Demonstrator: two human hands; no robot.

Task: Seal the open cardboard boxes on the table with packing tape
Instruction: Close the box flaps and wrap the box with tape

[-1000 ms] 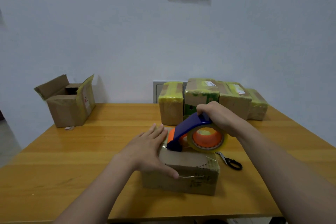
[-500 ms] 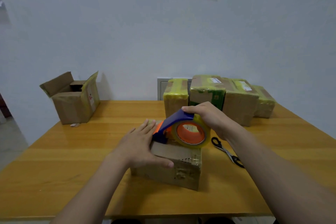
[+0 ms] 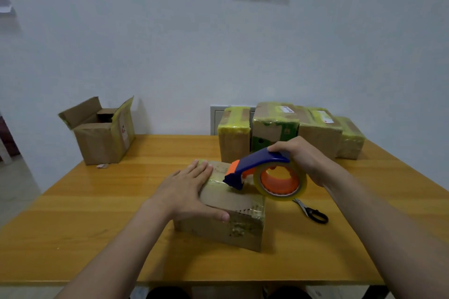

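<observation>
The nearest box (image 3: pixel 233 228) lies on the table (image 3: pixel 121 201) directly under the left hand (image 3: pixel 187 192). Its fingers (image 3: pixel 201 170) lie straight and flat across the box top, with the thumb over the near edge, pressing the flaps down. The fingers (image 3: pixel 281 145) of the right hand (image 3: pixel 301 158) are curled round the blue handle of the tape dispenser (image 3: pixel 255 165). The dispenser's nose touches the box top just right of the left fingers.

Shiny tape already shows on the near right corner and across the top, so this box looks part-sealed, with a strip apparently mid-run.

Just beyond the right fingers, four taped boxes (image 3: pixel 274 126) stand in a row at the back of the table, and those look finished. Well apart to the left of the left fingers, an open box (image 3: pixel 102 138) stands with its flaps up, and it appears to be what is left. Scissors (image 3: pixel 313 212) lie near the right forearm, just beside the nearest box.
</observation>
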